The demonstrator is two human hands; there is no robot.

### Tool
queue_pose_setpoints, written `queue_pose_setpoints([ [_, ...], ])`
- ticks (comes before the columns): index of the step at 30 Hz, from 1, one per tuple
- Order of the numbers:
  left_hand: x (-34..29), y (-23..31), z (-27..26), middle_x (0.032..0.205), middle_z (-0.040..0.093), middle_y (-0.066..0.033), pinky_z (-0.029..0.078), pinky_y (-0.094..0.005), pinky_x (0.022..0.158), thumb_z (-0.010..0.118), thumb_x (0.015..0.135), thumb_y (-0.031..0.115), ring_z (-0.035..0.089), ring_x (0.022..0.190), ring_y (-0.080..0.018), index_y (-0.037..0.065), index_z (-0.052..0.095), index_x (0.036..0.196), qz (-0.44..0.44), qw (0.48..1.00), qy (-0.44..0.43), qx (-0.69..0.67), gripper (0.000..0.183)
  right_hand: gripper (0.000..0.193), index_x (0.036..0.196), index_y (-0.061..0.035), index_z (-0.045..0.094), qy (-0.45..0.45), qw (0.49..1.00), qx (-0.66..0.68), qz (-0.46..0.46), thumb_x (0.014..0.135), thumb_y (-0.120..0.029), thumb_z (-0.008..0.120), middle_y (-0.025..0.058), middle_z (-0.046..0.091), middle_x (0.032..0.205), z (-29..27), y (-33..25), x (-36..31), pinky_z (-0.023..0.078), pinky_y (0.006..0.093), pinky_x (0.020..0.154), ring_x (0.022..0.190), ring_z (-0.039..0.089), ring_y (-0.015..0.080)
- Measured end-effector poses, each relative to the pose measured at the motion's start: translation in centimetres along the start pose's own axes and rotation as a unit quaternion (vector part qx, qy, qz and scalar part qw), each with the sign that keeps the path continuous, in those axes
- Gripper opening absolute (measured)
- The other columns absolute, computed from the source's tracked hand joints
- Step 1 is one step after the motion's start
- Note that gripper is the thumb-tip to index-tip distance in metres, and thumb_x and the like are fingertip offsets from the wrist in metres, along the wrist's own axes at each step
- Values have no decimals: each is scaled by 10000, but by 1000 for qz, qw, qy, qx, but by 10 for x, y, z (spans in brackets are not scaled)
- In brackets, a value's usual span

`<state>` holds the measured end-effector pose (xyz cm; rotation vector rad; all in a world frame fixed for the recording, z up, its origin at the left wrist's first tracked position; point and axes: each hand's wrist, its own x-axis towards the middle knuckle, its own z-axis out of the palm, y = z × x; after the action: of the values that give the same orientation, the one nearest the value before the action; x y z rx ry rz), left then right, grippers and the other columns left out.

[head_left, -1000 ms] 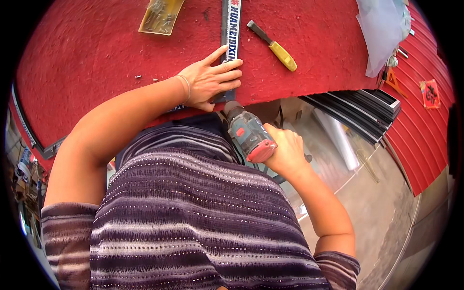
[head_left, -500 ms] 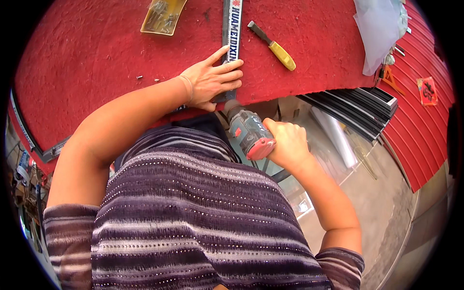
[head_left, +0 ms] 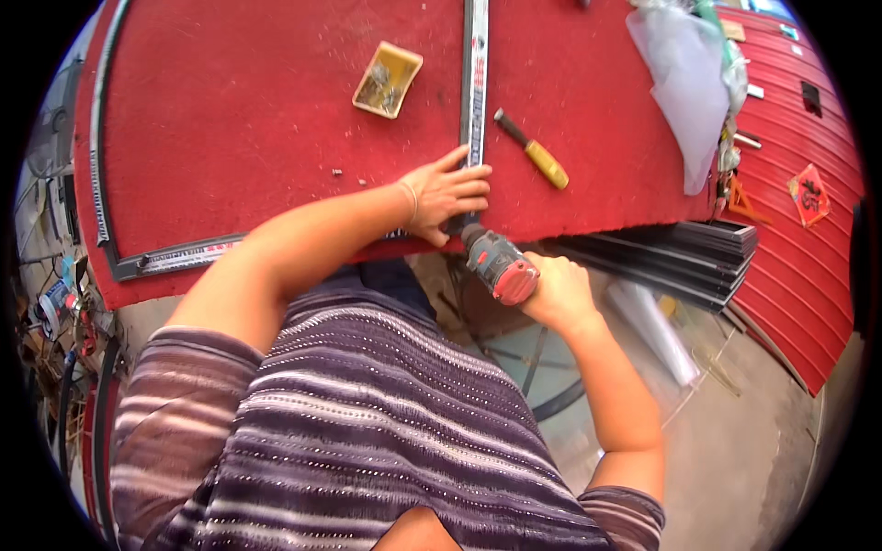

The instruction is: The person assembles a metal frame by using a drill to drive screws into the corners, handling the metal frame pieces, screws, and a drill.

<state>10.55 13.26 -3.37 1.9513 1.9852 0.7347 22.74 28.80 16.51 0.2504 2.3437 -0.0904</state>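
shifted down and rightward in view, all together: drill (head_left: 503, 268), bar (head_left: 475, 83) and both hands, most likely through a turn of the head, with more of the frame (head_left: 97, 156) at far left now showing. unchanged in relation to one another, though: nose of the drill still at the near end of the bar, just beside the left thumb. suggests, as a judgement, no break in the work at this spot. contact at the very tip not possible to tell.

closed around the drill's grip: right hand (head_left: 558, 289), with trigger finger out of sight. laid palm down across the bar near that end: left hand (head_left: 446, 197), fingers spread, pressing rather than grasping.

left of the bar, beyond the left hand, on the red table (head_left: 266, 110): yellow tray (head_left: 399, 62), shallow and open-topped, with small metal pieces (head_left: 378, 93) gathered mostly toward the near side. too small to sort by kind. loose nearer the left wrist: tiny bits (head_left: 336, 172).

right of the bar: chisel (head_left: 547, 165), yellow handle angled toward the near edge. farther right, draped at the table's side: clear plastic (head_left: 680, 92), with no contents to make out.
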Motion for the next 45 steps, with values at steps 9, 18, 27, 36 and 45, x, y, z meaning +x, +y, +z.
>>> queue_pose_setpoints([
  [9, -166, 47, -85, 1312, 553, -108, 342, -477, 1102, 724, 771, 129, 423, 1340, -336, 84, 565, 1258, -259, 935, 243, -21, 514, 276, 915, -90, 702, 9, 994, 10, -108, 745, -307, 702, 198, 692, 842, -77, -36, -22, 531, 473, 740, 846, 671, 377],
  [18, -345, 135, -47, 1130, 635, -132, 419, -388, 980, 623, 855, 62, 561, 1085, -292, 22, 620, 1176, -588, 677, 438, 61, 324, 367, 1145, -30, 557, 322, 878, -32, -352, 844, -226, 630, 160, 653, 1077, 2, -308, 192, 489, 473, 853, 1040, 622, 303],
  [27, -330, 232, 62, 1033, 661, -124, 443, -401, 935, 641, 803, 116, 588, 1020, -307, 47, 638, 1084, -697, 554, 455, -10, 290, 394, 1162, -69, 670, 362, 901, 51, -235, 859, -311, 601, 187, 682, 1022, -32, -112, 213, 512, 472, 882, 952, 657, 370],
  [36, -327, 225, 32, 1012, 639, -144, 460, -403, 896, 630, 840, 132, 589, 992, -319, 41, 616, 1085, -691, 581, 431, 3, 261, 394, 1122, -87, 521, 281, 951, -129, 9, 782, -197, 686, 191, 645, 1047, 42, 94, 200, 529, 549, 748, 896, 651, 425],
  [45, -425, 182, -33, 930, 683, -132, 498, -400, 847, 631, 835, 106, 636, 912, -304, 39, 670, 991, -670, 568, 473, 72, 174, 204, 994, -78, 488, 273, 895, 352, 2, 829, -154, 581, 90, 570, 735, 7, 67, 162, 501, 362, 536, 573, 609, 223],
])
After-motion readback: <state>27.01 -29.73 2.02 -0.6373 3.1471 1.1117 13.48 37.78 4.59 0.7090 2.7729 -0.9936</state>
